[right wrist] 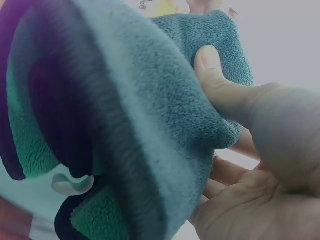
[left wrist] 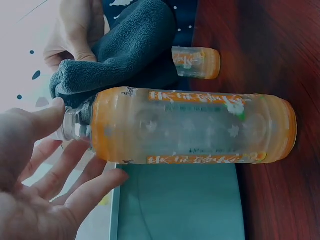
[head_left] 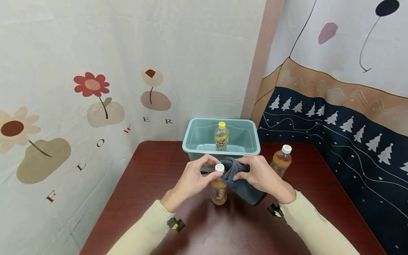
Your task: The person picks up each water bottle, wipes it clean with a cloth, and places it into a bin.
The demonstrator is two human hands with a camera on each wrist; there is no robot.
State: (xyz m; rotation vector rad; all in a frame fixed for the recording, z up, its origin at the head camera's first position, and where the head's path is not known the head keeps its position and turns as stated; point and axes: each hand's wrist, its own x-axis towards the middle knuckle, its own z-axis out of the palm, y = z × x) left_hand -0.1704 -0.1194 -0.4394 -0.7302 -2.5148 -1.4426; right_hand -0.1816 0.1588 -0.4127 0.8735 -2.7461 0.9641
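Note:
A plastic drink bottle [head_left: 219,193] with a white cap and an orange label stands upright on the table. My left hand [head_left: 195,176] pinches it at the cap and neck between thumb and fingers; the left wrist view shows the bottle's body [left wrist: 195,127] uncovered. On its right side, a dark grey-blue cloth [head_left: 248,190] touches the bottle near the neck. My right hand [head_left: 259,174] grips this soft, fuzzy cloth, thumb on top and fingers beneath, and part of it hangs down in folds. The right wrist view is mostly filled by the cloth [right wrist: 155,90].
Behind the hands, a light teal plastic basin [head_left: 250,136] holds a bottle with a yellow cap [head_left: 221,137]. Another white-capped orange bottle [head_left: 282,162] stands right of the basin, partly behind my right hand. The dark red table [head_left: 143,184] meets printed fabric walls.

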